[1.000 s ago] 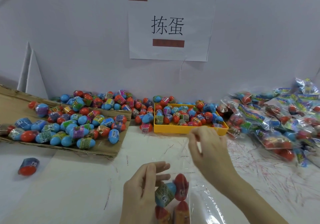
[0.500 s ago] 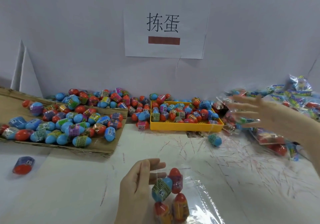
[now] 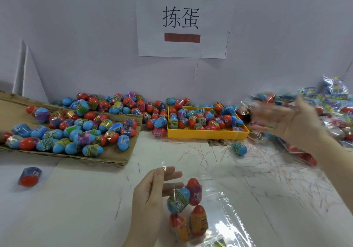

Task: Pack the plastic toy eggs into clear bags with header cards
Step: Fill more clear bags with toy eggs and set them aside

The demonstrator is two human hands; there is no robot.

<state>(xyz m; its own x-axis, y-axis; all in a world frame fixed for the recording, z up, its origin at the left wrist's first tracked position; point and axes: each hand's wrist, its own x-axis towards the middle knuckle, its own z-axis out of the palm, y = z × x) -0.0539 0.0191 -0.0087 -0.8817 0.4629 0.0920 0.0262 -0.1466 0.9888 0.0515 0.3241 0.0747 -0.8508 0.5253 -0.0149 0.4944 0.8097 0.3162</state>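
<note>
Toy eggs, plastic, blue and red with printed wrap bands; listed left to right.

Lone red egg with dark wrap [image 3: 29, 176]: on white table [image 3: 66, 208], far left, apart from all else.
Cardboard sheet [image 3: 118, 156]: left, loaded with loose eggs [image 3: 76, 132], mostly blue.
Loose heap [image 3: 126, 103]: against wall behind cardboard, running toward centre.
Paper sign [image 3: 183, 19]: on wall above, two printed characters, brown bars.
Left hand [image 3: 150, 199]: low centre, fingers extended and relaxed, thumb and forefinger pinching top edge of clear bag [image 3: 219, 208]; remaining fingers alongside bagged blue egg.
Clear bag: low centre, on table at near edge, holding four eggs: blue [image 3: 178, 200], red [image 3: 193, 191], two red-topped with yellow wraps [image 3: 198, 223] beneath.
Yellow tray [image 3: 206, 134]: centre right, at wall, filled with mixed eggs.
Single blue egg [image 3: 239, 147]: on table just before tray's right corner, among thin red strip litter [image 3: 267, 162].
Right hand [image 3: 286, 120]: raised at right, motion-blurred, fingers spread and straight, holding nothing discernible, near tray's right end.
Packed bags with coloured header cards [image 3: 328, 101]: piled far right, behind and beyond right hand.
</note>
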